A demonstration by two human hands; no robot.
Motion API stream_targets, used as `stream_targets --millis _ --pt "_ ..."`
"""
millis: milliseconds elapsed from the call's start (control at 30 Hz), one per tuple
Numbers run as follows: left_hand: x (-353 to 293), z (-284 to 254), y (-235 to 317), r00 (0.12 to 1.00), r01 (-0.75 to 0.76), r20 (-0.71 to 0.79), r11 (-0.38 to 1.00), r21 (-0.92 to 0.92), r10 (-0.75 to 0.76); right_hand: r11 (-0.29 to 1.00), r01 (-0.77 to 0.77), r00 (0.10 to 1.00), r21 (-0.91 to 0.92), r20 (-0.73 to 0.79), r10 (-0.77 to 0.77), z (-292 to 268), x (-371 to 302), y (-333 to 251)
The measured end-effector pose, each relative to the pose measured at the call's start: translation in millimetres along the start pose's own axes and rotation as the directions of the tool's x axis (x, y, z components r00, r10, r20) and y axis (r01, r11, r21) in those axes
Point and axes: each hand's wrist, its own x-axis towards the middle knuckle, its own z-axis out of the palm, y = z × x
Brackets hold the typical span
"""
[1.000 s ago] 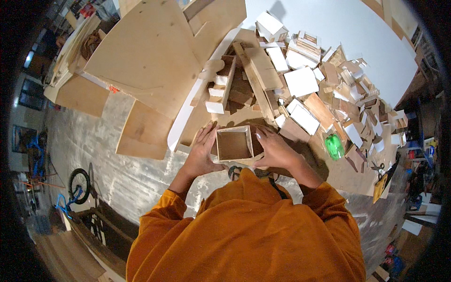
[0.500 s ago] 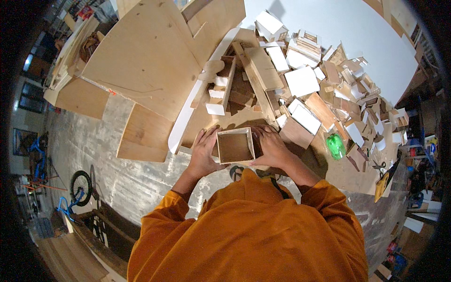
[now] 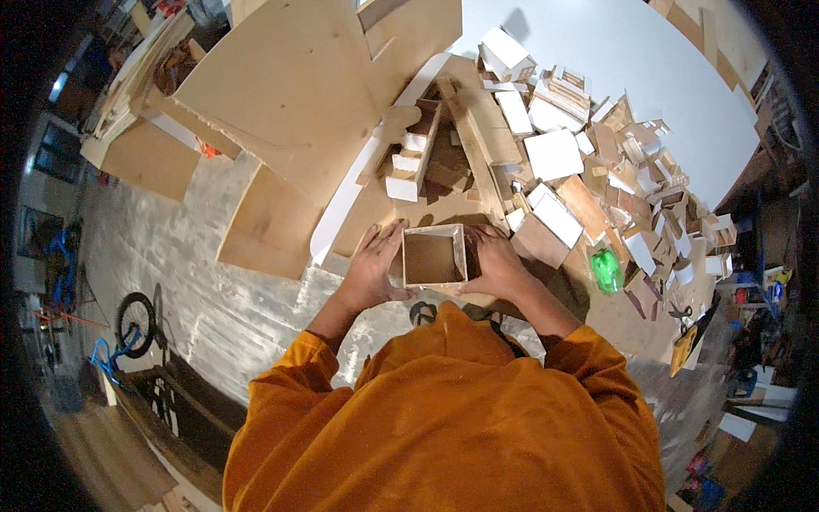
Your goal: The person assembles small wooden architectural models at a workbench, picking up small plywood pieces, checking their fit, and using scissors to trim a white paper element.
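Observation:
Between my two hands is a small square wooden box (image 3: 459,254), its open top facing up and its inside bare brown. My left hand (image 3: 375,269) presses against its left side, fingers pointing away from me and thumb along the near edge. On the opposite side my right hand (image 3: 496,266) grips it the same way. Just beyond the box stands a long narrow wooden trough (image 3: 424,152) with white pieces (image 3: 403,188) in it. Long boards (image 3: 474,141) lean next to it. A brown offcut (image 3: 541,240) lies close to my right hand.
Several white and brown scraps (image 3: 553,154) are heaped to the right. A green plastic bottle (image 3: 606,271), scissors (image 3: 680,312) and a yellow-handled saw (image 3: 682,352) lie near the right edge. Large plywood panels (image 3: 281,111) rise at the left; a blue bicycle (image 3: 128,341) is beyond.
The view has shifted slightly, so the surroundings sit a little differently. Both hands keep their hold on the box, which looks a touch straighter in the picture.

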Motion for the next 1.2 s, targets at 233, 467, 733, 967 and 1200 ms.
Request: stream_targets --millis 233,467,733,967,1200 --pt "-3 2 1 0.996 0.069 0.06 0.995 0.069 -0.073 0.962 0.077 0.994 0.261 -0.099 -0.053 -37 -15 -21" --pt "-8 4 3 0.998 0.034 -0.06 0.999 0.035 -0.032 0.962 0.27 0.938 0.048 -0.237 -0.252 -72 -22 -79" --pt "-10 5 8 0.99 0.046 -0.138 0.999 0.017 -0.044 0.92 0.313 0.946 -0.236 -0.015 -0.325 -40 2 -88" --pt "-11 11 9 0.979 0.048 -0.2 0.998 0.032 -0.041 0.909 0.34 0.938 -0.24 0.02 -0.345 -37 5 -89" --pt "-12 11 8 0.978 0.014 -0.206 1.0 0.016 -0.011 0.909 0.339 0.939 -0.241 0.021 -0.345 -37 5 -89"
